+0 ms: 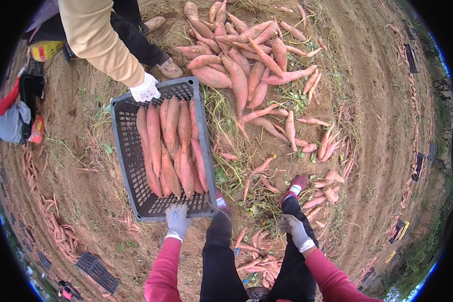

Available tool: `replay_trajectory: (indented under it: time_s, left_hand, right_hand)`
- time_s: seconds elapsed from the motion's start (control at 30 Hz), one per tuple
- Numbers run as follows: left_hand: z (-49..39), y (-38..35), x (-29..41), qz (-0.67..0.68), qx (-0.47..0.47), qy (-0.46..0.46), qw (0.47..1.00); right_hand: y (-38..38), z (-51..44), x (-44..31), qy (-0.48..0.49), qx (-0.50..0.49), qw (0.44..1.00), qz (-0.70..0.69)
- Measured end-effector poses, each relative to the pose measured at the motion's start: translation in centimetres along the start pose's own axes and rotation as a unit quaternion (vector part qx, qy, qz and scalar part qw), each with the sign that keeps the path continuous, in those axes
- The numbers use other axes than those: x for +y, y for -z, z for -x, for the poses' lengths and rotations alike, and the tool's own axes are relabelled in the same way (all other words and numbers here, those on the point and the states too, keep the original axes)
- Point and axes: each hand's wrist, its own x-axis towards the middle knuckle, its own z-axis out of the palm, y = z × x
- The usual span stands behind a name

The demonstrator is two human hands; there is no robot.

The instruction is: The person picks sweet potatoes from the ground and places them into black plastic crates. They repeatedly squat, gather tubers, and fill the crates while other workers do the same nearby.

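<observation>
My left hand point(177, 221), in a pale glove, grips the near rim of a black plastic crate point(211, 166). Inside, long sweet potatoes point(170, 175) lie roughly parallel, partly covering the crate's floor. Another person's gloved hand point(145, 88) holds the far rim. My right hand point(292, 228), also gloved, is by my right leg with its fingers curled; whether anything is inside them I cannot tell. A large pile of sweet potatoes point(239, 75) lies on the soil beyond the crate, to the right.
The other person's shoe point(170, 68) is close to the crate's far side. Cut vines point(226, 113) and scattered roots point(326, 190) lie around my feet. An overturned black crate point(97, 272) rests at lower left, and a seated person point(19, 109) is at far left. Rows of sweet potatoes point(413, 98) run along the right.
</observation>
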Motion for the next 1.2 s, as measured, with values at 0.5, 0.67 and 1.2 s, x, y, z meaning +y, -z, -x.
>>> replay_trajectory:
  time_s: [0.5, 0.67, 1.2]
  left_hand:
    - [-0.5, 6.0, 1.6, -0.024, -0.132, 0.020, 0.991]
    - [1.5, 11.7, 2.1, 0.015, -0.103, -0.004, 0.995]
    - [4.8, 30.5, 1.4, -0.045, -0.107, -0.081, 0.990]
  right_hand:
    - [11.5, 12.9, -4.5, 0.121, 0.156, 0.980, -0.027]
    - [15.1, 19.4, 0.3, 0.086, 0.282, 0.953, -0.067]
    - [-2.2, 12.0, 12.4, 0.159, 0.067, 0.919, 0.355]
